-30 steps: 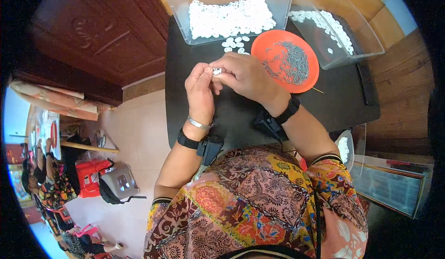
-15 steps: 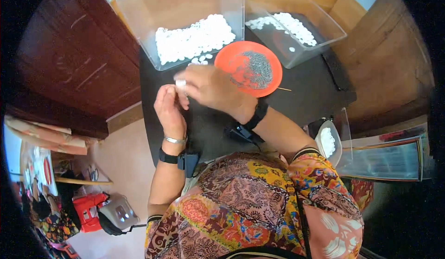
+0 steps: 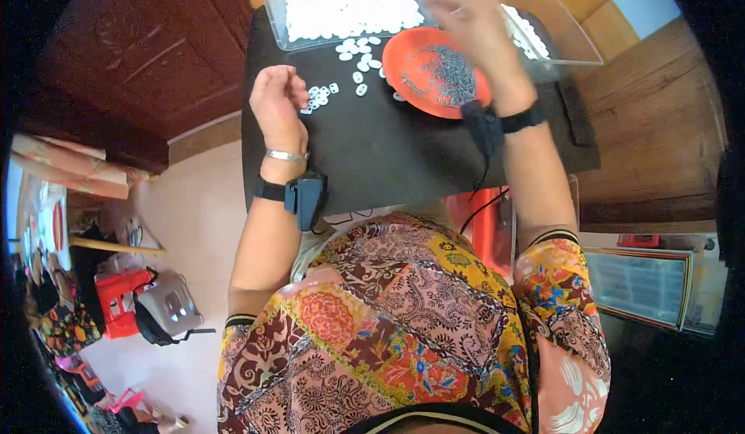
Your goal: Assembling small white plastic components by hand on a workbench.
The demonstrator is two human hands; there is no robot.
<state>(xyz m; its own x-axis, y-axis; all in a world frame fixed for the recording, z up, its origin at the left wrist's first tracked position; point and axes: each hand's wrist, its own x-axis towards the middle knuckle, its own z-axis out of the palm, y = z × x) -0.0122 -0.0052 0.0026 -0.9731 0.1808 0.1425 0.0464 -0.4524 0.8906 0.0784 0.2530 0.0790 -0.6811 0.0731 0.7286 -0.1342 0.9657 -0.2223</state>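
Observation:
My left hand (image 3: 277, 100) is at the left of the dark table, fingers curled in; whatever they hold, if anything, is hidden. Right beside its fingertips lies a cluster of small white pieces with holes (image 3: 319, 98). My right hand (image 3: 475, 30), smeared by motion, is over the far side of the orange plate (image 3: 396, 53), between the two clear bins. Thin grey nail-like pins (image 3: 452, 77) are heaped on that plate. Loose white oval pieces (image 3: 362, 77) are scattered between the plate and the left bin.
A clear bin (image 3: 283, 44) full of white pieces stands at the far left of the table (image 3: 365, 154). Another clear bin (image 3: 570, 60) with white pieces is at the far right. Something red (image 3: 487, 228) shows below the near table edge. Both wrists wear black strapped devices.
My hands were together near the left bin; now they are apart. The right hand has moved right and away, past the plate. The view has shifted, showing the white cluster beside my left hand.

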